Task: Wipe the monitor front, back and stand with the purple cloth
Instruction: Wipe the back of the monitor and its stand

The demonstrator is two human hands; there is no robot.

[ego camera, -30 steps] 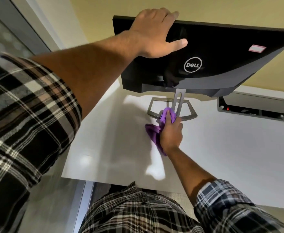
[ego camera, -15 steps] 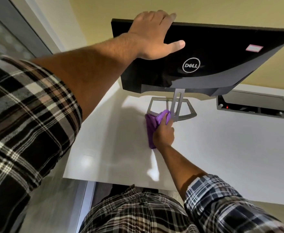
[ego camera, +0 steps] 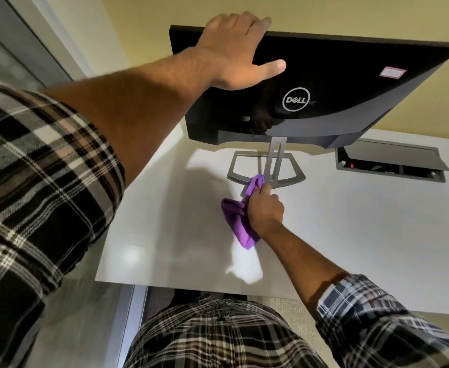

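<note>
Two hands are busy at the white table (ego camera: pixel 364 235). I see the left hand (ego camera: pixel 234 53) up high on the black monitor (ego camera: pixel 337 83). Its fingers hook over the top edge and its thumb lies flat on the shiny back, so it grips the top of the monitor. I am looking at the back of the monitor, where a round logo (ego camera: pixel 296 99) and a small pink sticker (ego camera: pixel 392 72) show. My right hand (ego camera: pixel 264 211) is down low, with its fingers curled tight round the purple cloth (ego camera: pixel 238 221). It pushes the top bit of the cloth against the thin grey post of the stand (ego camera: pixel 273 166), just where the post meets the flat base. Most of the cloth hangs down beside my wrist. A dark open box (ego camera: pixel 390 162) is set into the table to the right of the stand. Both arms wear checked sleeves (ego camera: pixel 40 187).
</note>
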